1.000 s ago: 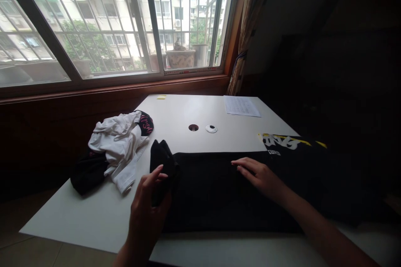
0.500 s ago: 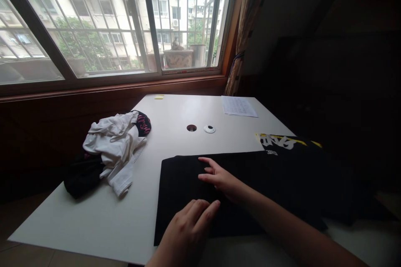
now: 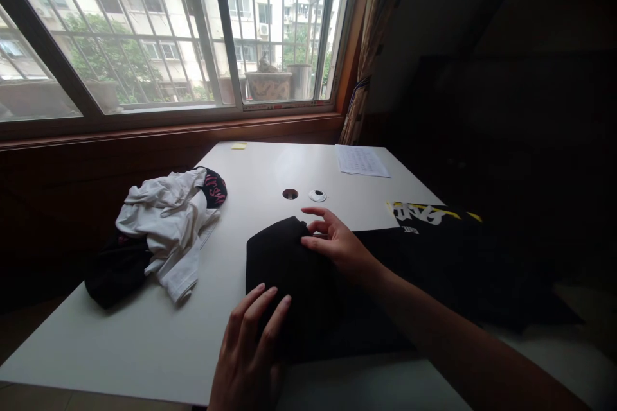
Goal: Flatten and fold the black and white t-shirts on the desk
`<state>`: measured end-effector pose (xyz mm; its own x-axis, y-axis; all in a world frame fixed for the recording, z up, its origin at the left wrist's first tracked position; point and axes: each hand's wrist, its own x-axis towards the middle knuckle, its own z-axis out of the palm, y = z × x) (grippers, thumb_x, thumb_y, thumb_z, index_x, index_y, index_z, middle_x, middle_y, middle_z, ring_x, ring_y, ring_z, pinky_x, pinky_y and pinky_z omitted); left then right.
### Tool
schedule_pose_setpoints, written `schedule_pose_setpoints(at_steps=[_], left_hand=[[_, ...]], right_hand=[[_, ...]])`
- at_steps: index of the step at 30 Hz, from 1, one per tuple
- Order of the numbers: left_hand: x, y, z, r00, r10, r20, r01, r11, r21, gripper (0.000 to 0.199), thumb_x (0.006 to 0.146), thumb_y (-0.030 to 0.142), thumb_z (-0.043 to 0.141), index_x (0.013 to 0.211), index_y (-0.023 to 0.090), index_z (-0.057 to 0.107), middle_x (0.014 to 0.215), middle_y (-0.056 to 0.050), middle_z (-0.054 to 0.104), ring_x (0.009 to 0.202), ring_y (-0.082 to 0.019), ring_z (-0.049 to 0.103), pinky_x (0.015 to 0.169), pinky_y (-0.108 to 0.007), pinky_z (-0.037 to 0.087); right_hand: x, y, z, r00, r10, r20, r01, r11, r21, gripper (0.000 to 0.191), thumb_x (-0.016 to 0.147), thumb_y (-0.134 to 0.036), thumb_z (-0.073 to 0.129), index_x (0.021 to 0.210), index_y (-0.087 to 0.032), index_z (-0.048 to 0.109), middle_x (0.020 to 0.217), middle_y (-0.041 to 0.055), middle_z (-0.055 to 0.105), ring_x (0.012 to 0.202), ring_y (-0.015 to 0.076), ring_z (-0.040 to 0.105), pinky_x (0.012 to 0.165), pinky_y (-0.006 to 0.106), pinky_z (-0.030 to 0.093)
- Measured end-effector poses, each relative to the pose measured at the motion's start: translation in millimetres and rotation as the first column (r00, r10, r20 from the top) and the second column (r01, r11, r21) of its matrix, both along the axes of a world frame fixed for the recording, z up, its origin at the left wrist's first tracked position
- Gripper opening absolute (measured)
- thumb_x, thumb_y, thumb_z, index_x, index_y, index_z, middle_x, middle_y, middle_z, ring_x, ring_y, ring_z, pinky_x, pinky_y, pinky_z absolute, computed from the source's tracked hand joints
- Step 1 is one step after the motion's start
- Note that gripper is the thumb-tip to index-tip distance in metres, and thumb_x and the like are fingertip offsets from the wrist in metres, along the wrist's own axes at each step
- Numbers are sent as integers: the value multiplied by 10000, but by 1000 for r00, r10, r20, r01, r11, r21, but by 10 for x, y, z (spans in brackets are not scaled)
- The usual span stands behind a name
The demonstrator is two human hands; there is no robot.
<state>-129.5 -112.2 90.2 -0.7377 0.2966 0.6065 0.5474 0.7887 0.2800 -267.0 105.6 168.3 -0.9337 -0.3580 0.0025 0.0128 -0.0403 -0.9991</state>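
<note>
A black garment (image 3: 284, 263) with a white and yellow print at its right end lies across the white table (image 3: 144, 347). Its left part is lifted and bent over. My right hand (image 3: 332, 237) pinches the raised far edge of the cloth between thumb and fingers. Lower down, my left hand (image 3: 255, 334) rests on the near left part of the garment with its fingers spread; its thumb is mostly hidden.
A crumpled white garment (image 3: 164, 212) lies with black cloth (image 3: 116, 270) on the table's left side. Farther back are a round hole (image 3: 290, 194), a white round cover (image 3: 317, 195), printed paper (image 3: 362, 161) and a yellow note (image 3: 239, 146). A window is behind.
The garment's left part has come up off the table and folded inward. My right hand has moved up and closed on its edge; my left hand has shifted left and spread its fingers.
</note>
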Motion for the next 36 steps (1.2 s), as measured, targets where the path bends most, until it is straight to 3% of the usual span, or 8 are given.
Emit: schedule_pose_setpoints(at_steps=[5, 10, 16, 19, 23, 29, 33, 36], left_hand=[[53, -195, -168, 987, 137, 89, -141, 989, 51, 819, 853, 1, 502, 1590, 309, 319, 1494, -145, 449, 1338, -313, 515, 1036, -499, 560], [10, -322, -220, 984, 155, 85, -161, 984, 76, 747, 908, 107, 556, 1589, 300, 315, 1379, -140, 529, 1199, -274, 616, 896, -397, 632], [-111, -135, -148, 986, 98, 134, -111, 989, 92, 834, 844, 73, 561, 1600, 297, 289, 1248, -130, 557, 1012, -238, 662, 751, -336, 641], [-158, 24, -94, 985, 57, 163, -71, 994, 84, 920, 773, -5, 512, 1607, 304, 278, 1303, -135, 540, 1059, -245, 643, 802, -358, 637], [-187, 197, -55, 979, 26, 203, -31, 999, 25, 1023, 697, -68, 457, 1614, 343, 270, 1534, -119, 420, 1309, -288, 531, 993, -447, 587], [-198, 293, -107, 974, -10, 228, 24, 998, -60, 1021, 693, -74, 442, 1611, 345, 285, 1632, -95, 322, 1379, -294, 479, 1013, -468, 582], [-239, 289, -156, 970, -36, 241, 55, 996, -69, 981, 680, -86, 430, 1572, 316, 368, 1595, -104, 370, 1325, -276, 529, 1000, -445, 594], [-302, 215, -192, 970, -31, 240, 50, 996, -74, 939, 706, -95, 405, 1547, 323, 404, 1541, -96, 429, 1241, -245, 576, 967, -408, 608]], right_hand=[[-16, -14, 248, 998, -33, -58, 32, 999, -16, 555, 829, -348, 787, 1337, -341, 563, 1008, -19, 641, 930, 190, 686, 824, 363, 572], [34, 106, 417, 990, -113, -85, 109, 993, -53, 571, 808, -337, 797, 1331, -329, 568, 1009, -21, 648, 938, 202, 693, 848, 396, 586], [100, 463, 498, 952, -280, -125, 286, 958, 31, 642, 772, -406, 819, 1357, -321, 569, 1020, 4, 664, 906, 230, 703, 790, 398, 608], [120, 752, 469, 922, -362, -138, 376, 922, 90, 628, 761, -434, 830, 1333, -329, 594, 1021, 6, 664, 862, 221, 703, 758, 376, 611], [142, 1219, 259, 877, -450, -169, 477, 857, 195, 585, 768, -466, 814, 1300, -317, 621, 1047, 31, 664, 860, 231, 700, 733, 368, 610], [247, 1844, -451, 845, -500, -190, 531, 740, 414, 562, 810, -453, 731, 1325, -276, 591, 1007, 55, 670, 866, 256, 702, 790, 424, 604], [362, 2016, -891, 869, -466, -165, 478, 706, 523, 491, 825, -395, 681, 1289, -261, 594, 901, 29, 640, 842, 242, 698, 821, 428, 592], [406, 1976, -1038, 876, -450, -175, 465, 692, 553, 465, 825, -383, 664, 1267, -256, 601, 916, 16, 609, 836, 216, 679, 822, 401, 577]])
